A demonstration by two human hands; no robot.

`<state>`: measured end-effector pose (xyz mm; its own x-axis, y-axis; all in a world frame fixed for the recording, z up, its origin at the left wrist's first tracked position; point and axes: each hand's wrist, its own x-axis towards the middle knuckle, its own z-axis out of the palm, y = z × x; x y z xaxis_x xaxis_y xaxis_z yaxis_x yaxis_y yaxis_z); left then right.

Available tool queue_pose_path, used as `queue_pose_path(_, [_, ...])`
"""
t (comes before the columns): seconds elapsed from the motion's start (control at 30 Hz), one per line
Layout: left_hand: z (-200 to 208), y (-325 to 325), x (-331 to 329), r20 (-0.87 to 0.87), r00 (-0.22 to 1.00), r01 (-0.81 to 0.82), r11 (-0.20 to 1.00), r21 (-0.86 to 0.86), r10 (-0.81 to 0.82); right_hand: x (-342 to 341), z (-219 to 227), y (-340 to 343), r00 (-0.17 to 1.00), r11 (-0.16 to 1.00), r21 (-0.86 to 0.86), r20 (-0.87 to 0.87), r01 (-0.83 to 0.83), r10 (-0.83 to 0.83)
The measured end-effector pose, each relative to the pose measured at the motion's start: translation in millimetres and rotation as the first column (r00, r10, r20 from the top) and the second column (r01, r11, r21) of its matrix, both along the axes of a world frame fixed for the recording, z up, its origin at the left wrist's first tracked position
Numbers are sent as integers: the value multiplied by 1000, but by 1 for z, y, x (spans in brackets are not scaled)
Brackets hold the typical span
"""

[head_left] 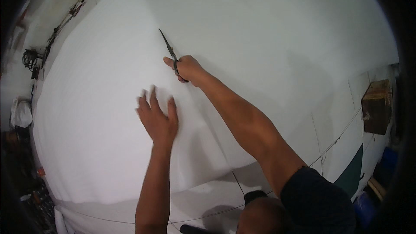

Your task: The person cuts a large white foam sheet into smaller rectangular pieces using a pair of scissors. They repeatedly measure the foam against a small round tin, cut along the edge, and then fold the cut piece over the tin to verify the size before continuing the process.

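Observation:
A large white sheet of soft-looking material [91,104] lies spread out before me, its near edge slightly rippled. My right hand [190,68] grips a pair of dark metal scissors [167,43] by the handle loops, with the blades together and pointing to the far left. The scissors are over the line where the bright white part meets a greyer stretch [268,52] on the right; whether that is a second layer I cannot tell. Nearer to me, my left hand [158,119] is over the white sheet, palm down, fingers spread and slightly blurred, holding nothing.
Pale tiles [212,195] show along the near edge. At the right stand a brown box [377,106], a dark green panel [350,171] and a blue object [365,206]. On the left are a white plastic bag [21,112] and dark tangled cables [31,58].

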<state>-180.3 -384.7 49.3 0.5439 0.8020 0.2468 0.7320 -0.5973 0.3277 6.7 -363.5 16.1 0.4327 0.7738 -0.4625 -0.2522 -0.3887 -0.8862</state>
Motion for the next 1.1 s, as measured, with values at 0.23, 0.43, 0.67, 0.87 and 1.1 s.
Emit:
queue_pose_path(0.23, [-50,38,15,-240,962,-140,989,-39,126,-11,-9,9,1000,1000,8,-15,15,-15])
queue_pose_path(0.43, [-43,41,21,-279,953,-141,987,-76,114,-7,-7,4,998,999,-28,-54,-31,30])
queue_pose_path(0.67, [-42,50,21,-295,950,-155,975,-161,102,13,3,30,990,988,-140,-132,-57,39])
queue_pose_path(0.87, [-42,55,19,-277,956,-166,959,-230,99,12,-3,55,991,985,-157,100,-77,94])
queue_pose_path(1.1, [-46,59,17,-358,933,-153,940,-306,35,12,-4,60,992,979,-202,127,0,26])
